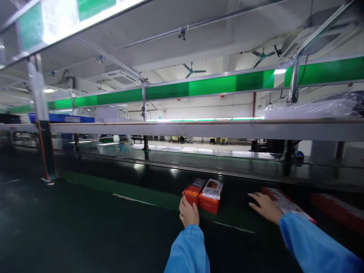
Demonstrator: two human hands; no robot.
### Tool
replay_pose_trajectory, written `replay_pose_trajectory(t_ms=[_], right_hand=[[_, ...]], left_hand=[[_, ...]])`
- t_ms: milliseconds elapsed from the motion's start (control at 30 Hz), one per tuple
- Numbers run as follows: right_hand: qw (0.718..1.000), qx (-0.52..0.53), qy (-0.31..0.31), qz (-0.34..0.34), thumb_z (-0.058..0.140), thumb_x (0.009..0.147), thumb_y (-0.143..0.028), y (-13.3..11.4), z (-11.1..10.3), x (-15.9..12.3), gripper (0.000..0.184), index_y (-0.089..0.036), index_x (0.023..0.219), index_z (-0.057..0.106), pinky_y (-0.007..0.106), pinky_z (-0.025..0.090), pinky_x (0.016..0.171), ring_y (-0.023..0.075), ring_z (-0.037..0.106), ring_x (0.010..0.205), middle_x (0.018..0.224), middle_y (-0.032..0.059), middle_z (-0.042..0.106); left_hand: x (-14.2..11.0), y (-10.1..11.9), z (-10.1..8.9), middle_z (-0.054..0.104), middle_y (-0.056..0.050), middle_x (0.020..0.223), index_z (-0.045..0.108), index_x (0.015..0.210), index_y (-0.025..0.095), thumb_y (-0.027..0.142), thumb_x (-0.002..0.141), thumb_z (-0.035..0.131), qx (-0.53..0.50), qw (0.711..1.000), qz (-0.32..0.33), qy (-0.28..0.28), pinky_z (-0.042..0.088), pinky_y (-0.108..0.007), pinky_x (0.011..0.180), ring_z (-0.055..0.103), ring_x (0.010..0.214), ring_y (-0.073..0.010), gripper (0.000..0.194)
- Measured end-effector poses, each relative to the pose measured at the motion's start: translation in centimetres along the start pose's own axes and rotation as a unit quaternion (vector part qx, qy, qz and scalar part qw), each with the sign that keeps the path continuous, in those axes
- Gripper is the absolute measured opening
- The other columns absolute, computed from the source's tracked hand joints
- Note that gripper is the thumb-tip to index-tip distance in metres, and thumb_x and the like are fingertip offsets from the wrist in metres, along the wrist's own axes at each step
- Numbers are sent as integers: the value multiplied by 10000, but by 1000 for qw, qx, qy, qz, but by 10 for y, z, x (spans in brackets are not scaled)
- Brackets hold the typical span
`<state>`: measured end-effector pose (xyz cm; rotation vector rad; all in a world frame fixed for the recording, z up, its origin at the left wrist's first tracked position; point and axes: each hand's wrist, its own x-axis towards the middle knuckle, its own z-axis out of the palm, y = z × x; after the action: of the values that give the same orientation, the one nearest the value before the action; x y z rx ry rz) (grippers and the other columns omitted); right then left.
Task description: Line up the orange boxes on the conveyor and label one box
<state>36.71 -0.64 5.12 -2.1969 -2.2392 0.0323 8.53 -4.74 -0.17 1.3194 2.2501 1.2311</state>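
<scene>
While both of your blue sleeves reach forward over the dark worktop (85, 227), your left hand (188, 213) rests with curled fingers against the near end of an orange box (193, 191), touching it rather than clearly gripping it. A second orange box with a white printed lid (212, 196) sits pressed against the right side of the first one, and both stand on the dark conveyor belt (159, 178) just past the green strip at the worktop's edge. Your right hand (265, 206) lies flat and open, fingers spread toward the left, on the belt just beside a longer red and white box (287, 204); whether it touches that box you cannot tell. Another red box (338, 210) lies farther right. Beyond the belt runs a long metal shelf (199, 129) carrying clear plastic wrapping (313, 108), and ceiling fans (193, 71) hang above the far hall.
</scene>
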Motion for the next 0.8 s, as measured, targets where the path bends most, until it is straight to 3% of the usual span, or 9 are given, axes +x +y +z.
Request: replay_pose_trajectory(t_ms=[67, 167, 233, 300, 400, 500, 600, 700, 800], right_hand=[[998, 22, -27, -47, 380, 927, -391, -64, -6, -3, 518, -259, 1428, 366, 344, 311, 1044, 224, 243, 1336, 1460, 62, 244], [996, 64, -19, -66, 424, 898, -375, -142, 1, 1, 543, -256, 1425, 362, 415, 332, 1010, 268, 229, 1333, 1443, 95, 261], [993, 63, 11, -98, 466, 871, -370, -172, 13, 8, 583, -271, 1433, 341, 499, 279, 1019, 289, 177, 1354, 1477, 89, 200], [989, 40, 27, -138, 490, 859, -377, -185, 25, 13, 588, -304, 1425, 346, 559, 184, 1034, 288, 113, 1378, 1502, 73, 137], [985, 14, 40, -167, 500, 862, -388, -177, 33, 14, 514, -356, 1368, 418, 574, 138, 1030, 276, 101, 1385, 1493, 61, 182], [982, -26, 57, -178, 540, 841, -400, -149, 29, 10, 425, -337, 1261, 529, 566, 160, 1018, 293, 81, 1385, 1492, 58, 188], [987, -49, 26, -152, 513, 858, -424, -119, 25, 7, 364, -304, 1194, 580, 540, 208, 1012, 306, 190, 1353, 1466, 74, 255], [996, -7, 12, -84, 423, 870, -558, -100, 21, 12, 576, -381, 1412, 340, 528, 223, 1026, 320, 195, 1352, 1476, 71, 217], [998, 20, -61, 17, 362, 828, -694, -93, 18, 24, 830, -283, 1499, 100, 539, 169, 1051, 378, 82, 1368, 1494, 174, 56]], left_hand=[[11, -5, -2, 204, -112, 1464, 174, 1439, 2, 186, 943, 302, 41, 998, -21, -32, 246, -358, 1056, 174, 1345, -207, 545], [24, -8, -1, 129, -67, 1498, 63, 1465, 13, 190, 963, 258, 113, 988, -49, -91, 220, -292, 1074, 116, 1372, -143, 567], [30, -8, 0, 163, -56, 1491, 24, 1469, 27, 176, 963, 256, 120, 984, -62, -115, 222, -272, 1072, 143, 1366, -112, 576], [35, -8, 0, 198, -55, 1480, -10, 1468, 38, 159, 953, 278, 99, 984, -61, -136, 223, -288, 1075, 192, 1350, -110, 602], [40, -8, -4, 222, -51, 1471, -46, 1466, 50, 129, 932, 303, 62, 982, -54, -169, 223, -301, 1077, 233, 1334, -127, 643], [40, -6, -8, 327, -54, 1418, -8, 1471, 64, 112, 921, 318, 41, 982, -44, -176, 254, -304, 1056, 309, 1290, -146, 641], [40, -6, -7, 381, -53, 1377, 37, 1474, 82, 132, 914, 371, 38, 983, -35, -178, 273, -304, 1041, 348, 1263, -155, 655], [40, -6, -3, 363, -44, 1389, 76, 1472, 86, 132, 909, 392, 26, 983, -29, -181, 279, -283, 1041, 348, 1265, -142, 648], [39, -3, -2, 353, -66, 1389, 166, 1461, 83, 140, 913, 387, 39, 982, -24, -181, 274, -284, 1047, 350, 1267, -143, 593]])
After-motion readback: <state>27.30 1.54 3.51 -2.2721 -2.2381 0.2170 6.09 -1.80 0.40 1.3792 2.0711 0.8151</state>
